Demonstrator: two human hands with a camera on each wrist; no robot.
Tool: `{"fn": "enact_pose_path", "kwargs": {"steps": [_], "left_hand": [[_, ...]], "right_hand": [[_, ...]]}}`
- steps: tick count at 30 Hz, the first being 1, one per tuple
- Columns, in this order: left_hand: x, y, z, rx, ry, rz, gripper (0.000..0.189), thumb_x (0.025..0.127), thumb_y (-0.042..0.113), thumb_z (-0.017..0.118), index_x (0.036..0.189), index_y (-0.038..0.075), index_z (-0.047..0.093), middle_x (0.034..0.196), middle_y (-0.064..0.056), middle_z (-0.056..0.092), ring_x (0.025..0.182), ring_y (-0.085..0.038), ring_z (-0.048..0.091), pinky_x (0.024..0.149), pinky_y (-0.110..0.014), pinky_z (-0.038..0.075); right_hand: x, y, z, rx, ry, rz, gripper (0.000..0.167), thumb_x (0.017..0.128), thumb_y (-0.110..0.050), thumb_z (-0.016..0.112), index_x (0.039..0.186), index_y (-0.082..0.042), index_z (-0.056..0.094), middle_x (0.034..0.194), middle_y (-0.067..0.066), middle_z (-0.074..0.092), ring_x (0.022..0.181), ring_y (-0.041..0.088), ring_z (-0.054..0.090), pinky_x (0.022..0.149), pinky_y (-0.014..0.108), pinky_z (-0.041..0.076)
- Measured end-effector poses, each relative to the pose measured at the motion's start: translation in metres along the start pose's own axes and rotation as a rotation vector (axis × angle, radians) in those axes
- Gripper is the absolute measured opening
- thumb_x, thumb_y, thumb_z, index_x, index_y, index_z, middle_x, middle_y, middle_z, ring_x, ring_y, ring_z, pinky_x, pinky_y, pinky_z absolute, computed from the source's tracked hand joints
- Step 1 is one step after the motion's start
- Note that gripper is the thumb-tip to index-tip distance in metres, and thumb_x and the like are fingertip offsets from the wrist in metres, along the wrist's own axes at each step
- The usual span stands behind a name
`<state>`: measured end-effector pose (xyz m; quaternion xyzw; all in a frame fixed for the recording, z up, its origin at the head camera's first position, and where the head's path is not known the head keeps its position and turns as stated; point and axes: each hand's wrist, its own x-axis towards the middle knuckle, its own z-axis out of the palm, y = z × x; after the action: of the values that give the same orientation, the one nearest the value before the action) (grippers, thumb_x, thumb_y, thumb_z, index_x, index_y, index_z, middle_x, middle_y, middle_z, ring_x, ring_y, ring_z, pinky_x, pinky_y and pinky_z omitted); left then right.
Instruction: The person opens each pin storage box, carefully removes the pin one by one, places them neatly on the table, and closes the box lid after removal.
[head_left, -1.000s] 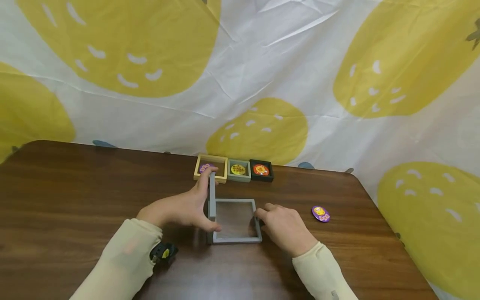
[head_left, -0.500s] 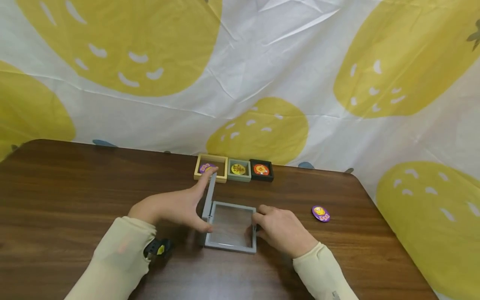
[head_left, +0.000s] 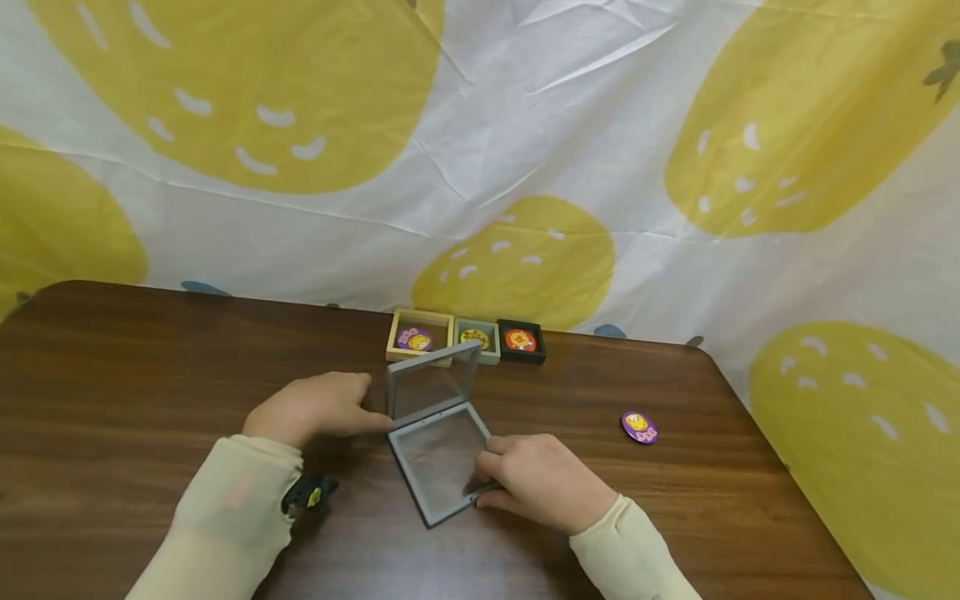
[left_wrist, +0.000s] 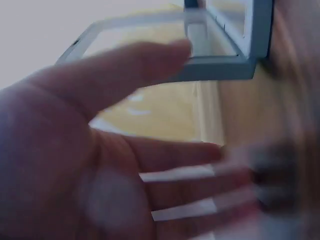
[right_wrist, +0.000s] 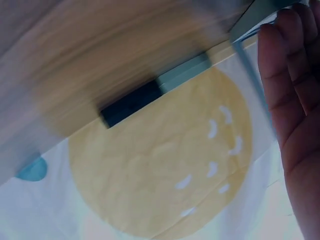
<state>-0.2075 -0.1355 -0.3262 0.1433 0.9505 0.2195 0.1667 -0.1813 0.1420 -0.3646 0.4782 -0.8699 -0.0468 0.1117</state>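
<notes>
A grey hinged display frame with clear film lies unfolded and turned at an angle on the table. Its lid stands raised at the far side. My right hand pinches the base's right edge between thumb and fingers; in the right wrist view its curled fingers lie beside part of the frame. At the hinge's left corner is my left hand, fingers extended and thumb tip at the corner; whether it touches cannot be told. In the left wrist view the thumb overlaps the frame. A round purple badge lies to the right.
Against the back edge stand a cream frame with a purple badge, a small green frame with a yellow one, and a black frame with a red one. A patterned cloth hangs behind the table.
The frame has turned on the table, so its raised lid has swung from the left side to the far side. My left hand has drawn back leftward; my right hand has shifted slightly nearer.
</notes>
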Motion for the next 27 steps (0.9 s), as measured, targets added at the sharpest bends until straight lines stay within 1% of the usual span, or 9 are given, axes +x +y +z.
{"fn": "enact_pose_path", "kwargs": {"steps": [3, 5, 7, 10, 14, 17, 22, 24, 27], "left_hand": [[-0.009, 0.007, -0.006, 0.112, 0.004, -0.088, 0.047, 0.085, 0.052, 0.057, 0.092, 0.006, 0.061, 0.087, -0.007, 0.062, 0.078, -0.021, 0.056, 0.071, -0.046, 0.046], [-0.015, 0.02, -0.008, 0.151, 0.019, -0.076, 0.046, 0.087, 0.054, 0.055, 0.082, 0.009, 0.062, 0.08, -0.004, 0.061, 0.072, -0.019, 0.055, 0.067, -0.044, 0.046], [-0.02, 0.038, -0.004, 0.191, 0.034, -0.028, 0.045, 0.086, 0.055, 0.056, 0.073, 0.012, 0.061, 0.074, -0.001, 0.06, 0.068, -0.016, 0.055, 0.064, -0.042, 0.047], [-0.023, 0.065, 0.01, 0.212, 0.025, 0.063, 0.038, 0.082, 0.051, 0.063, 0.066, 0.017, 0.062, 0.07, 0.003, 0.061, 0.066, -0.014, 0.056, 0.063, -0.043, 0.048], [-0.019, 0.084, 0.04, 0.255, 0.014, 0.172, 0.026, 0.074, 0.042, 0.076, 0.086, 0.02, 0.07, 0.086, 0.003, 0.069, 0.082, -0.017, 0.064, 0.073, -0.046, 0.051], [-0.013, 0.086, 0.06, 0.33, 0.086, 0.237, 0.033, 0.071, 0.035, 0.081, 0.098, 0.018, 0.069, 0.094, 0.001, 0.07, 0.092, -0.019, 0.065, 0.075, -0.044, 0.053], [-0.008, 0.078, 0.078, 0.404, 0.239, 0.333, 0.022, 0.072, 0.027, 0.08, 0.087, 0.02, 0.067, 0.082, 0.001, 0.063, 0.08, -0.017, 0.061, 0.06, -0.037, 0.051], [-0.008, 0.074, 0.079, 0.397, 0.251, 0.341, 0.019, 0.07, 0.023, 0.081, 0.08, 0.021, 0.064, 0.077, 0.003, 0.059, 0.074, -0.015, 0.059, 0.056, -0.035, 0.048], [-0.01, 0.068, 0.075, 0.375, 0.22, 0.304, 0.023, 0.067, 0.017, 0.081, 0.072, 0.021, 0.059, 0.074, 0.005, 0.055, 0.071, -0.014, 0.056, 0.056, -0.034, 0.045]], "right_hand": [[0.002, -0.006, -0.002, -0.019, 0.0, -0.026, 0.022, 0.077, -0.046, 0.072, 0.077, -0.026, 0.062, 0.072, -0.017, 0.059, 0.063, -0.003, 0.057, 0.056, 0.019, 0.045], [0.003, -0.01, -0.003, -0.045, 0.003, -0.033, 0.024, 0.078, -0.048, 0.07, 0.074, -0.026, 0.061, 0.068, -0.016, 0.057, 0.058, -0.002, 0.055, 0.052, 0.019, 0.043], [0.003, -0.014, -0.004, -0.069, 0.023, -0.042, 0.027, 0.078, -0.048, 0.07, 0.07, -0.025, 0.057, 0.064, -0.016, 0.056, 0.054, -0.001, 0.052, 0.049, 0.019, 0.041], [0.006, -0.018, -0.003, -0.09, 0.072, -0.068, 0.027, 0.08, -0.044, 0.069, 0.068, -0.024, 0.056, 0.06, -0.015, 0.054, 0.049, -0.001, 0.048, 0.046, 0.019, 0.038], [0.008, -0.018, -0.001, -0.07, 0.13, -0.092, 0.019, 0.083, -0.037, 0.07, 0.072, -0.025, 0.059, 0.062, -0.015, 0.055, 0.049, -0.002, 0.044, 0.046, 0.017, 0.037], [0.007, -0.014, 0.001, -0.027, 0.121, -0.071, 0.014, 0.084, -0.035, 0.069, 0.076, -0.026, 0.062, 0.065, -0.016, 0.058, 0.052, -0.002, 0.05, 0.05, 0.018, 0.042], [0.001, -0.005, 0.003, 0.033, 0.097, -0.036, 0.017, 0.085, -0.035, 0.068, 0.072, -0.026, 0.061, 0.066, -0.016, 0.06, 0.055, -0.003, 0.054, 0.053, 0.019, 0.045], [0.0, -0.002, 0.003, 0.041, 0.097, -0.031, 0.02, 0.085, -0.034, 0.068, 0.07, -0.025, 0.059, 0.064, -0.016, 0.057, 0.053, -0.004, 0.05, 0.051, 0.019, 0.043], [-0.001, 0.001, 0.001, 0.052, 0.094, -0.025, 0.025, 0.086, -0.033, 0.067, 0.066, -0.024, 0.055, 0.061, -0.015, 0.053, 0.05, -0.004, 0.044, 0.048, 0.018, 0.039]]}}
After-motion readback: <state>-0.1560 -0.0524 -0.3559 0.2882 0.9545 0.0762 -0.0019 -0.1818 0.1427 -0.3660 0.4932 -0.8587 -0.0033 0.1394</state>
